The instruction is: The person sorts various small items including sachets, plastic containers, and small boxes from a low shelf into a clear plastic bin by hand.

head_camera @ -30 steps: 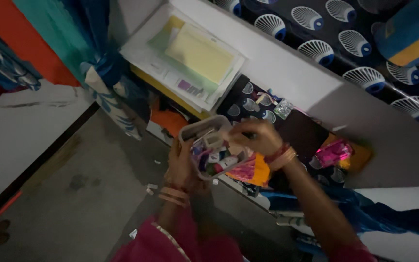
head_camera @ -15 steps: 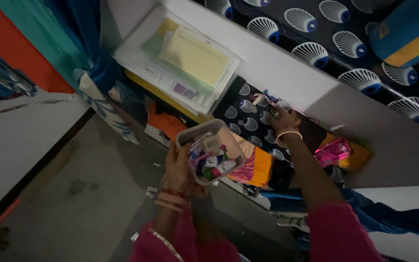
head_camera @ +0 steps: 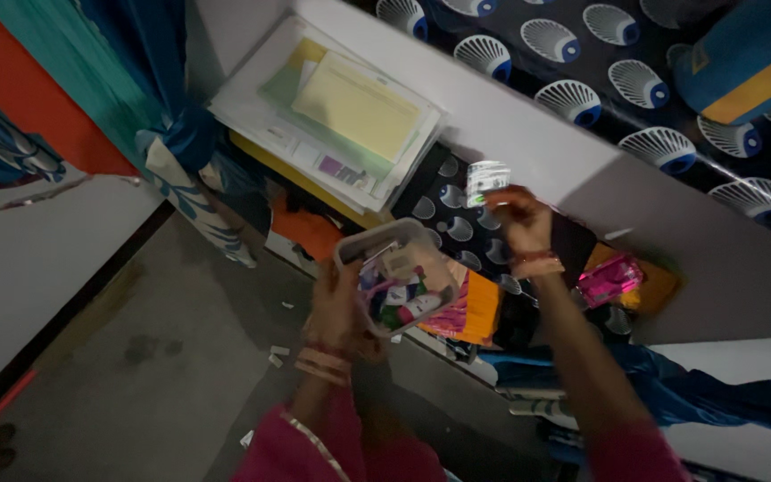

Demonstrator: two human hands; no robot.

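Observation:
My left hand (head_camera: 336, 308) grips a small clear plastic box (head_camera: 396, 275) from below; the box is full of several small colourful items. My right hand (head_camera: 521, 220) is raised over the shelf and pinches a small shiny silver foil packet (head_camera: 485, 178) between its fingertips. The packet sits above a dark cloth with white shell-like prints (head_camera: 452, 214) on the shelf. Both wrists wear bangles, and pink sleeves show at the bottom.
A stack of papers and folders (head_camera: 341, 116) lies on the shelf at upper left. A pink shiny object (head_camera: 611, 280) and orange-pink folded cloth (head_camera: 470, 308) rest to the right. Blue curtain cloth (head_camera: 171, 116) hangs left. Grey floor (head_camera: 136, 357) lies below.
My right hand left the box, reached to the shelf, and has now lifted the silver foil packet off it. The left hand keeps holding the box.

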